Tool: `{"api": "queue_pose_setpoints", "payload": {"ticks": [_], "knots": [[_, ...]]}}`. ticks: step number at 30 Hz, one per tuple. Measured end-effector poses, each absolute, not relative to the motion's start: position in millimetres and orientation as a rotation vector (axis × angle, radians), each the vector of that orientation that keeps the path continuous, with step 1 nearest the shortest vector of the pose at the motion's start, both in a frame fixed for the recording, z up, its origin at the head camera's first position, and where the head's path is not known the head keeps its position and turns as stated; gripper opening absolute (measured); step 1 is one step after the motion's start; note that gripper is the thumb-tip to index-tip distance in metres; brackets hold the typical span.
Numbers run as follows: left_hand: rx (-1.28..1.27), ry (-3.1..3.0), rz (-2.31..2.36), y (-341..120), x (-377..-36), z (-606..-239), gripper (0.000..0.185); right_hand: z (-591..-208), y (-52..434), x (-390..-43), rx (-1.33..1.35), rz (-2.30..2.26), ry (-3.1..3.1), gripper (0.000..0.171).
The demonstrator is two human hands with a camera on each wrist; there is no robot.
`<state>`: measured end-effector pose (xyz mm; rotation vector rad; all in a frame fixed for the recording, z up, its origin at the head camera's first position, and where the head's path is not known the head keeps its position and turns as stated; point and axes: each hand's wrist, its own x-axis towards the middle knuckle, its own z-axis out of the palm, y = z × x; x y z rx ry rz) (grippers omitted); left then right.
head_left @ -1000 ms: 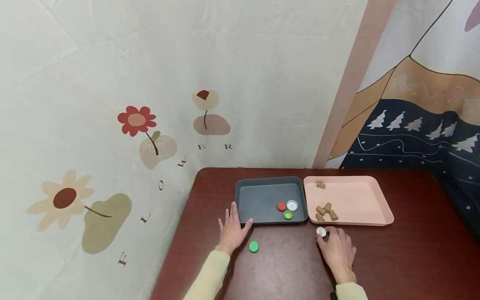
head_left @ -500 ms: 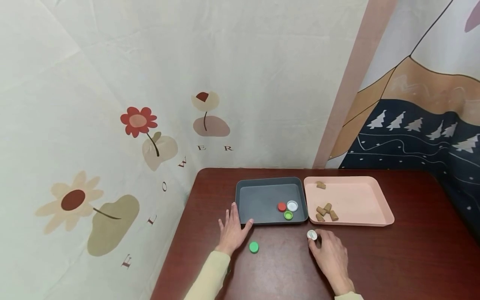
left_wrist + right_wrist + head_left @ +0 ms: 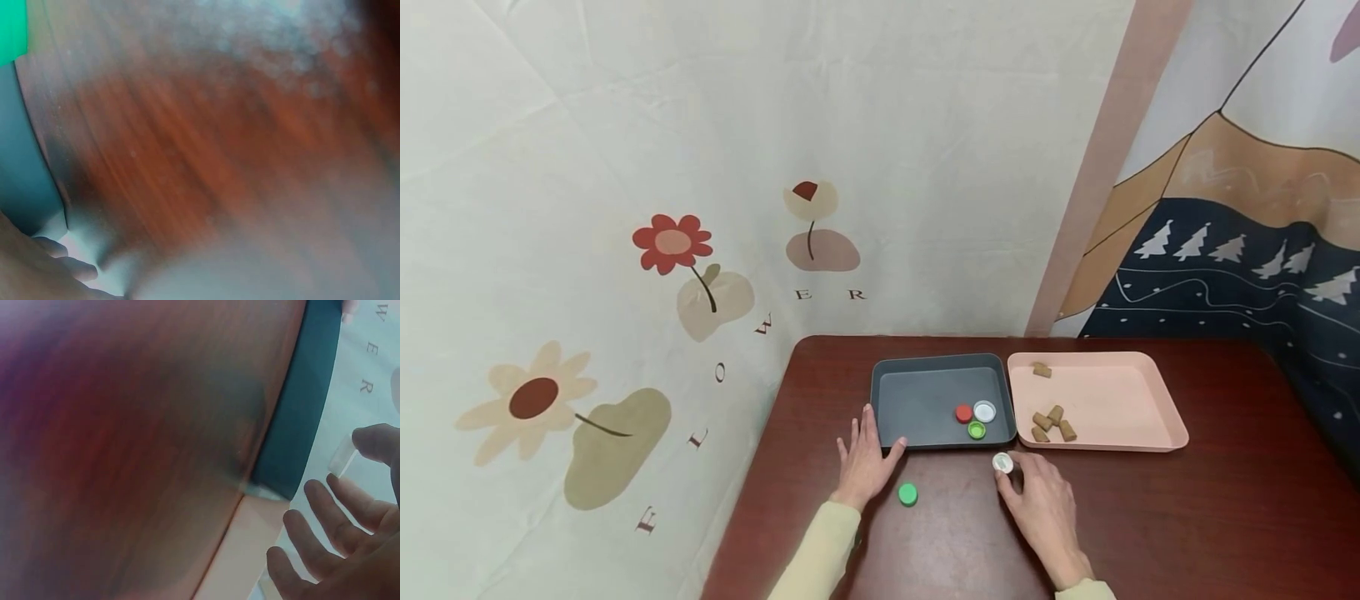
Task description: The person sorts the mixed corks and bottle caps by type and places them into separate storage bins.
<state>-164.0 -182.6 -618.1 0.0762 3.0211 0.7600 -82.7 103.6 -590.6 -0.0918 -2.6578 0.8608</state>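
Note:
Between thumb and index finger my right hand (image 3: 1041, 504) pinches a white bottle cap (image 3: 1002, 463), just in front of the grey tray's near right corner. In the right wrist view the cap (image 3: 342, 455) shows edge-on, the other fingers spread apart from it. My left hand (image 3: 863, 468) lies with straight, spread fingers at the near left corner of the grey tray (image 3: 917, 392). Inside that tray sit a red cap (image 3: 963, 413), a white cap (image 3: 984, 412) and a light green cap (image 3: 976, 430). A green cap (image 3: 907, 494) rests on the table to the right of my left hand.
A pink tray (image 3: 1120, 400) stands right beside the grey one. It holds several brown corks (image 3: 1055, 414), most at its near left, plus one or more brown pieces (image 3: 1041, 369) at the far left. The dark red table (image 3: 955, 550) meets a printed cloth wall (image 3: 925, 208) behind.
My right hand has moved left with the white cap, from in front of the pink tray to in front of the grey tray. My left hand stays in place.

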Motion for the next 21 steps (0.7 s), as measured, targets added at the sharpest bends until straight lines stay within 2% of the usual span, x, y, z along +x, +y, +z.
{"api": "queue_pose_setpoints", "payload": {"ticks": [11,21], "knots": [[0.070,3.013,0.757,-182,-163,-620,0.100,-590,81,-110,0.164,0.776,-2.560,0.033],[0.068,3.011,0.772,-180,-165,-621,0.100,-590,57,-143,0.234,0.740,-2.616,0.032]]}}
